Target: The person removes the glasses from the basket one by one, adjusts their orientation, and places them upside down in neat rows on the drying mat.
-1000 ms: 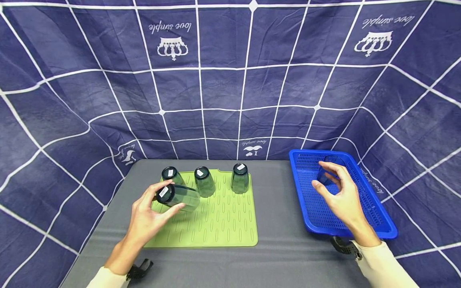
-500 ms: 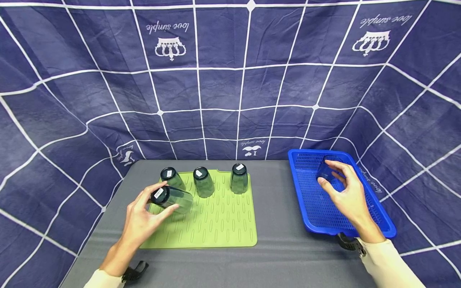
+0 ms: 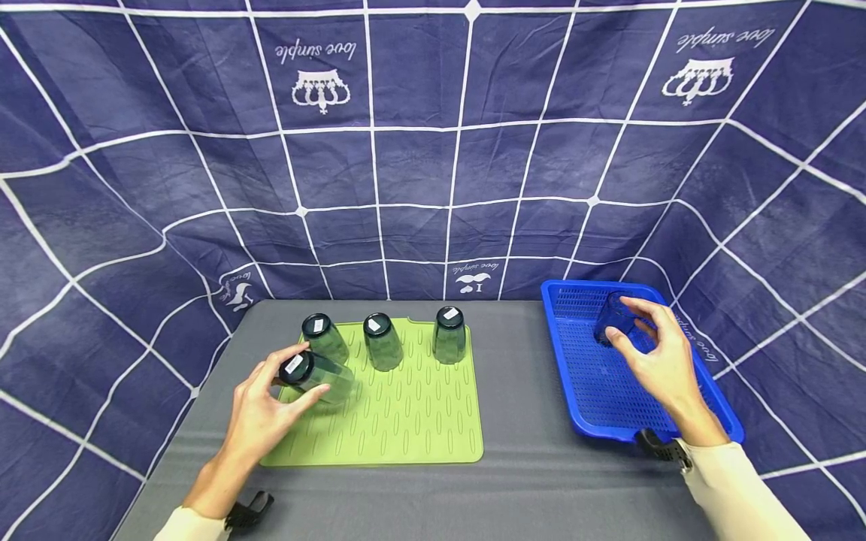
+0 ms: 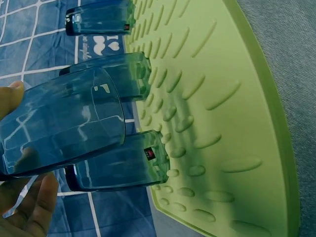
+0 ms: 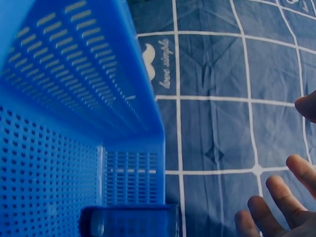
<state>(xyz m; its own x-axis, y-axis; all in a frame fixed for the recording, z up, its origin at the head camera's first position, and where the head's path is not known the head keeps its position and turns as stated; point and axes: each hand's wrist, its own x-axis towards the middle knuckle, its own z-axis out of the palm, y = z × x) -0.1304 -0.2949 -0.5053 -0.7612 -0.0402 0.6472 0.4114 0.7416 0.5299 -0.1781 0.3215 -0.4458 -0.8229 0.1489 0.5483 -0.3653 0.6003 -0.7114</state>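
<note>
My left hand (image 3: 260,409) grips a dark tinted drinking glass (image 3: 323,379) by its sides, thumb opposite fingers. The glass is tilted, its labelled base toward the hand and its mouth over the green mat (image 3: 406,421); in the left wrist view its rim (image 4: 116,111) hangs above the mat's raised bumps. Three similar glasses stand upside down along the mat's far side: left (image 3: 328,340), middle (image 3: 383,344) and right (image 3: 449,338). My right hand (image 3: 659,361), fingers spread, is over the blue basket (image 3: 575,421), near another glass (image 3: 612,319) in it. In the right wrist view, the fingers (image 5: 284,195) hold nothing.
A grey cloth (image 3: 517,391) covers the table between mat and basket. Behind and at both sides hangs a dark blue curtain (image 3: 419,165) with white lines, close to the basket's far and right edges.
My left hand has moved slightly left and toward me with the tilted glass. My right hand has shifted a little to the right over the basket. The standing glasses stay put.
</note>
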